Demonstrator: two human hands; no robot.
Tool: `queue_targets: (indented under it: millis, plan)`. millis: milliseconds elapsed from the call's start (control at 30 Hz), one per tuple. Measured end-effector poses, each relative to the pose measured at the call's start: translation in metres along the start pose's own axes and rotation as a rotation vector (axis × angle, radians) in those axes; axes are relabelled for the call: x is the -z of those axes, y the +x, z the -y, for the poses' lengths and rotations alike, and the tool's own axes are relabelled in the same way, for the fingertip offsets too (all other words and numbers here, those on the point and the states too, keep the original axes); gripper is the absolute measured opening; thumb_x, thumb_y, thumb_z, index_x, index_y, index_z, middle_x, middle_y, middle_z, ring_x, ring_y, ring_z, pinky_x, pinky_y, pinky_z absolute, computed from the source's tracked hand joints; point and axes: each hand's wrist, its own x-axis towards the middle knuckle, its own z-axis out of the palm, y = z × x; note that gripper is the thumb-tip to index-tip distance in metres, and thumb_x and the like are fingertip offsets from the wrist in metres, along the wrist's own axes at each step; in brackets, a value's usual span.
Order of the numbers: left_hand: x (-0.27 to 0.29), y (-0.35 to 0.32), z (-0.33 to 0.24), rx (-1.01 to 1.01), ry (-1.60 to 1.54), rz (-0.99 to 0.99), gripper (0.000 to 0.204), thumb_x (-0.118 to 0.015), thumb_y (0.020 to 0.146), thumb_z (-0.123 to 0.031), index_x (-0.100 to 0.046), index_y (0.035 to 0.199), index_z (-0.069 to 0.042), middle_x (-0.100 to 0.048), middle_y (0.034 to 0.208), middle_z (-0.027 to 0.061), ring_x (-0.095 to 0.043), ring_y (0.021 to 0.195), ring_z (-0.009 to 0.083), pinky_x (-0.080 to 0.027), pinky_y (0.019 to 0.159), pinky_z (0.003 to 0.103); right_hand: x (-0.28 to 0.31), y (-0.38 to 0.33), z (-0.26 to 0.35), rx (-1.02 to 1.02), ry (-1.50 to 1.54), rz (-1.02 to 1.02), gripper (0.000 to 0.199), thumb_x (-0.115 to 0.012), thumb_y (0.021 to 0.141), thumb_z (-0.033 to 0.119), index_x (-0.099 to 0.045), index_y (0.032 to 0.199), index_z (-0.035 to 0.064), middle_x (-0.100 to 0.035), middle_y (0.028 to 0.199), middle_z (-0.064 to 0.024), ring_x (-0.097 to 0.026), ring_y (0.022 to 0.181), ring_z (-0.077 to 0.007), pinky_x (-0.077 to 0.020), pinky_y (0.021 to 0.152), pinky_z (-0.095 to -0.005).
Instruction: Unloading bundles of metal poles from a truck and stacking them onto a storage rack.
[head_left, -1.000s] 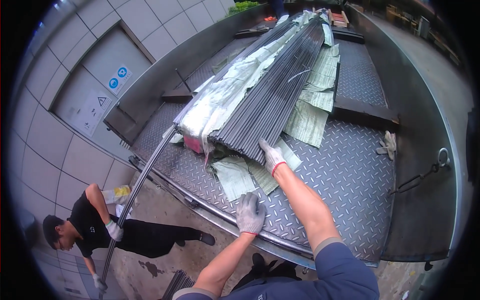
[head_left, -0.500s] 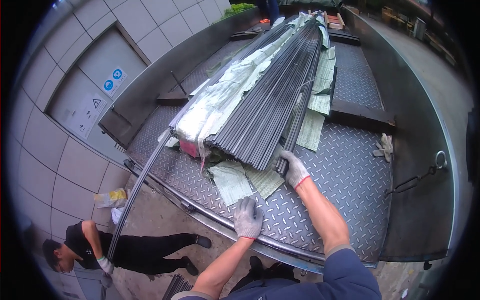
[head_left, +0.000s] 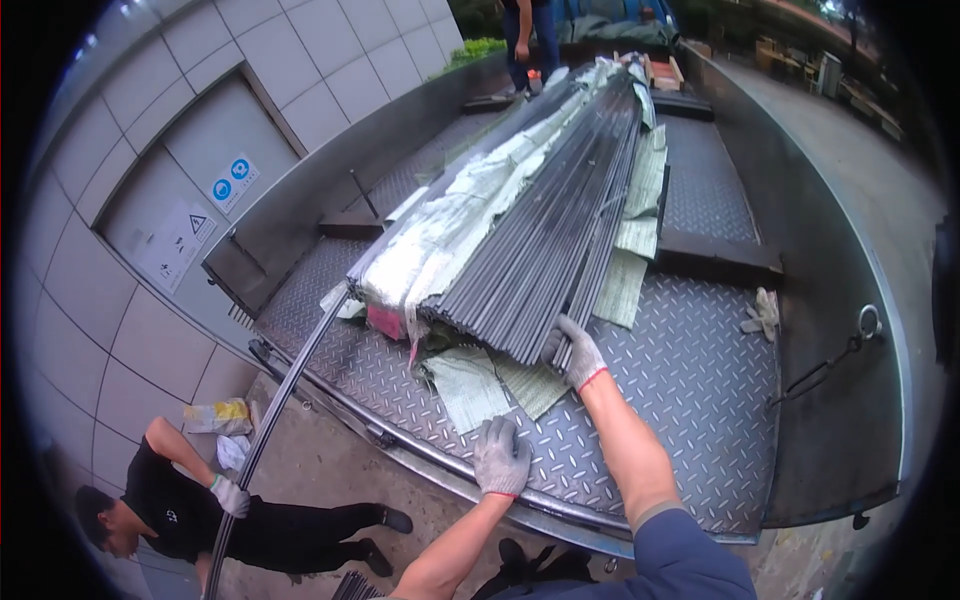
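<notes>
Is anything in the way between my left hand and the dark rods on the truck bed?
Nothing visible stands up between your left hand and the dark rods; only pale green woven sheeting lies low on the bed near their ends.

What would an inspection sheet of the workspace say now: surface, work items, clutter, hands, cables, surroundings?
Surface: patterned metal truck bed, between dark side walls.
Work items: dark metal rods in a fanned-out bundle, with pale wrapping along its left.
Clutter: loose woven sheets under the near end; spare glove by the right wall.
Hands: both gloved; right hand grips rod ends, left hand rests at the bed's near edge.
Cables: nothing seen.
Surroundings: co-worker in black at left holding long bars; another person at the far end; tiled wall at left.
</notes>
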Motion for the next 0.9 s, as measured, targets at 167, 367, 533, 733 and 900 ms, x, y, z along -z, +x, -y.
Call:
queue_targets:
  millis: [167, 367, 533, 733, 900]
  plan:
    - [-0.001, -0.004, 0.010, 0.027, -0.003, 0.018, 0.026, -0.070, 0.076, -0.014, -0.062, 0.099, -0.004, -0.062, 0.108, 0.0175, -0.055, 0.110, 0.0405, -0.046, 0.096, 0.050, -0.010, -0.006, -0.008, 0.021, -0.113, -0.141, 0.018, -0.058, 0.101, 0.019, -0.051, 0.085, 0.0128, -0.048, 0.064, 0.0027, -0.049, 0.051, -0.0115, -0.0487, 0.046, -0.0289]
    - [0.001, -0.006, 0.004, -0.082, 0.004, -0.176, 0.019, -0.068, 0.075, -0.013, -0.061, 0.090, -0.003, -0.059, 0.099, 0.0157, -0.057, 0.102, 0.0374, -0.048, 0.090, 0.049, 0.008, -0.024, -0.020, -0.030, 0.001, -0.102, 0.018, -0.061, 0.098, 0.019, -0.054, 0.082, 0.0137, -0.054, 0.065, -0.0001, -0.053, 0.051, -0.0147, -0.0499, 0.047, -0.0312]
    - [-0.006, -0.010, 0.014, -0.073, -0.040, -0.178, 0.020, -0.069, 0.076, -0.013, -0.063, 0.091, -0.002, -0.062, 0.103, 0.0161, -0.057, 0.105, 0.0378, -0.049, 0.092, 0.049, -0.011, -0.080, -0.063, -0.031, -0.086, -0.159, 0.023, -0.063, 0.095, 0.020, -0.054, 0.075, 0.0137, -0.053, 0.062, -0.0014, -0.054, 0.051, -0.0177, -0.0481, 0.048, -0.0332]
    - [-0.007, -0.021, 0.027, 0.000, -0.172, -0.233, 0.024, -0.068, 0.087, -0.020, -0.069, 0.102, -0.002, -0.068, 0.111, 0.0175, -0.061, 0.111, 0.0386, -0.050, 0.096, 0.048, -0.025, -0.157, -0.118, -0.110, -0.200, -0.226, 0.029, -0.057, 0.097, 0.032, -0.059, 0.073, 0.0150, -0.058, 0.061, -0.0018, -0.057, 0.054, -0.0181, -0.0499, 0.054, -0.0373]
    - [-0.014, -0.029, 0.047, 0.010, -0.405, -0.234, 0.032, -0.071, 0.090, -0.034, -0.073, 0.111, -0.010, -0.071, 0.112, 0.0161, -0.066, 0.105, 0.0377, -0.052, 0.093, 0.047, -0.035, -0.216, -0.167, -0.143, -0.040, -0.175, 0.022, -0.059, 0.099, 0.020, -0.054, 0.079, 0.0132, -0.050, 0.063, 0.0026, -0.050, 0.052, -0.0123, -0.0497, 0.050, -0.0288]
